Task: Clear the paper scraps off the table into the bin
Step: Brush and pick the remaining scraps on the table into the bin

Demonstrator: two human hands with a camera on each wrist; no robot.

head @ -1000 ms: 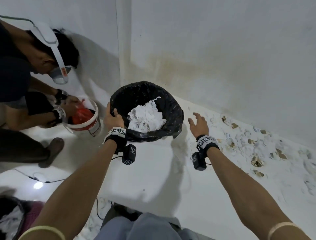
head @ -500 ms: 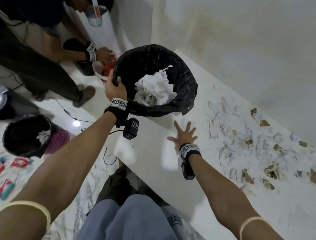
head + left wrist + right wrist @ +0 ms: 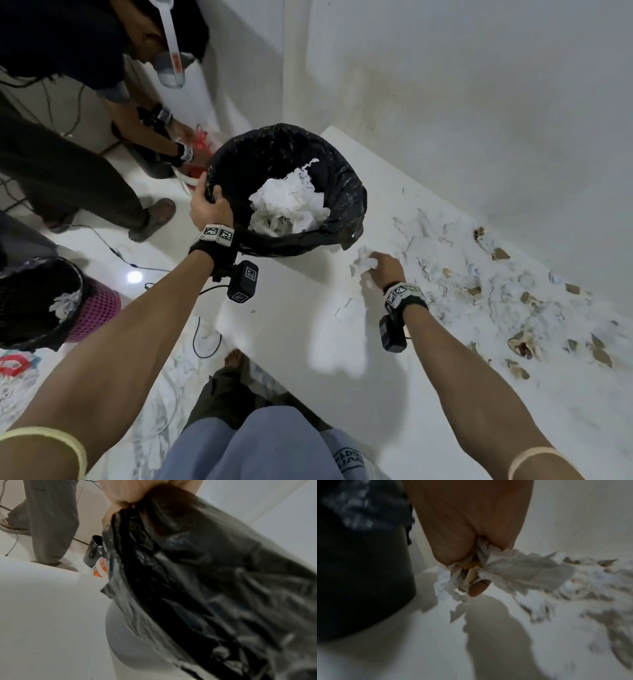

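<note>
Clutching a ragged wad of paper scraps (image 3: 489,568), the right hand (image 3: 385,270) has its grip closed on thin, torn white tissue with a few tan bits inside, loose tails sticking out past the fingers (image 3: 478,589). The risk is shedding: such light, crumpled pieces could slip from the bundle and fall back on the bench (image 3: 308,342) or over its edge to the floor on the way up to the bin (image 3: 346,192), which stands just beside this grip. The left hand (image 3: 209,209) has its grip closed on the bin's rim, bunching the slick, wrinkled black liner (image 3: 197,581); a tug there could tip it. More scraps (image 3: 479,291), white shreds and brown flakes, lie scattered on the bench beyond the right grip.
</note>
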